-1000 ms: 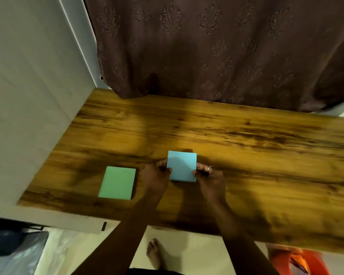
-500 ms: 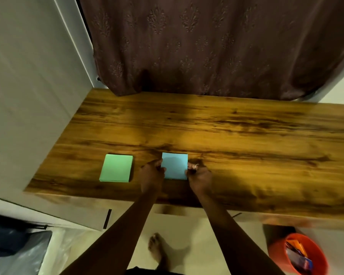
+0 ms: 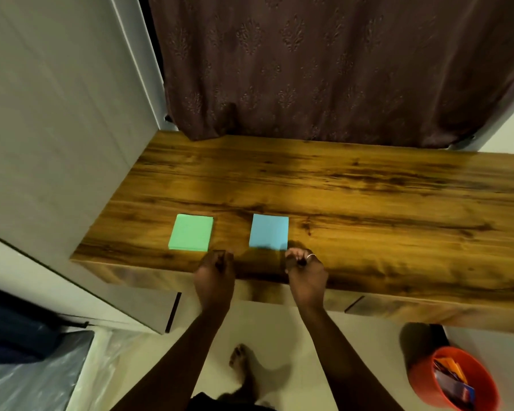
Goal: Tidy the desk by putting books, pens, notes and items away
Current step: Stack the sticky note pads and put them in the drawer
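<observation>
A blue pad of sticky notes (image 3: 269, 231) lies flat on the wooden desk (image 3: 353, 197) near its front edge. A green pad of notes (image 3: 191, 232) lies to its left, a small gap between them. My left hand (image 3: 215, 277) hovers at the desk's front edge, just below and between the two pads, fingers curled loosely and holding nothing. My right hand (image 3: 305, 274), with a ring on one finger, sits just below the blue pad's right corner, fingers curled, apart from the pad.
A brown patterned curtain (image 3: 324, 63) hangs behind the desk. A pale cabinet wall (image 3: 57, 120) bounds the desk's left side. An orange bucket (image 3: 451, 378) with coloured items stands on the floor at the lower right. My bare foot (image 3: 244, 363) is below the desk edge.
Both hands held the blue pad by its sides; they have let it go and drawn back to the desk's front edge. The blue pad now rests on the desk.
</observation>
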